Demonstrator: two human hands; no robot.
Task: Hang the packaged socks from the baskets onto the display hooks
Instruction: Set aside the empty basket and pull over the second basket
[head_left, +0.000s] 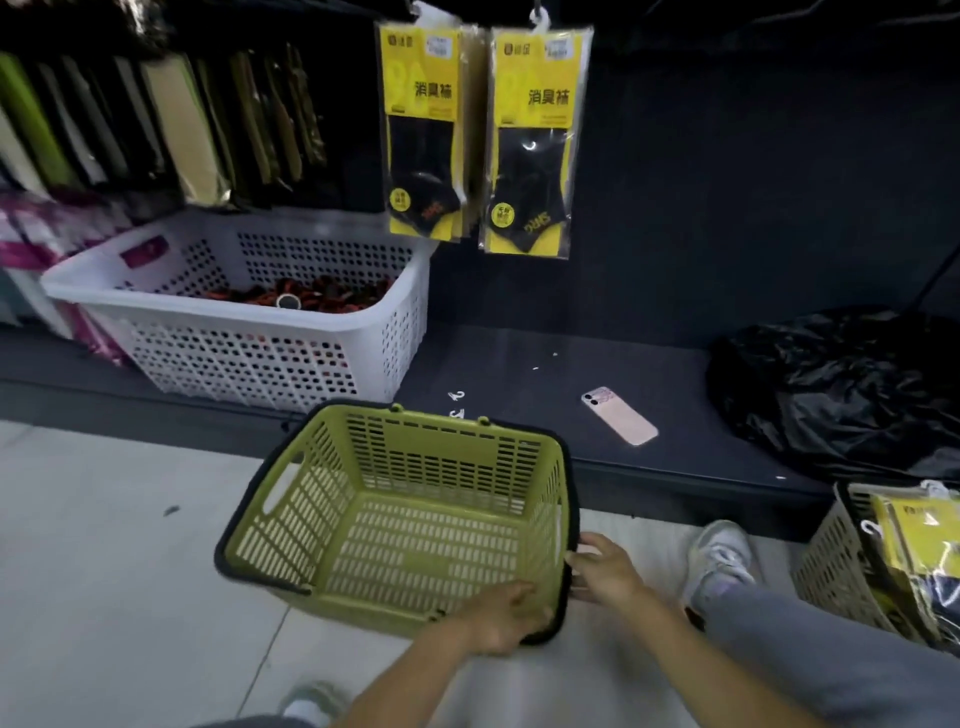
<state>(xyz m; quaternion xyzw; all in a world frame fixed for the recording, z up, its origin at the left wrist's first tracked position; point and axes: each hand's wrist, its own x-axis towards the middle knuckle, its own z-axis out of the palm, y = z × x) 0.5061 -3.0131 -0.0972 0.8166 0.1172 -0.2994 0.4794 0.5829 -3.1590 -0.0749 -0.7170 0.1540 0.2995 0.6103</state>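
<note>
My left forearm comes up from the bottom edge, and the left hand (506, 618) is clamped over the near right corner of the green basket (441, 467), fingers curled over its dark rim. The right hand (605, 569) comes in from the right, just beside the left hand. Its thumb and fingertips pinch the same rim on the basket's right side. The frame is blurred here, so I can't make out the finer finger detail. A grey trouser leg (831, 649) and a pale shoe (719, 558) sit to the right of the hands on the light floor (104, 519).

The green basket stands on the floor against the edge of the low dark shelf (519, 353), and I can see nothing inside it. On the shelf to the left, a white perforated basket (260, 353) holds a layer of red and black items that I can't identify. At the far right edge, a beige basket (836, 561) on the floor holds yellow packaged socks (914, 535), standing roughly on end and leaning.

Two more yellow sock packs hang above the shelf, the left pack (423, 130) and the right pack (535, 140). Their long axes run vertically, printed fronts toward me and sock toes at the bottom. A pink phone (619, 415) lies flat on the shelf near a crumpled black bag (841, 384).
</note>
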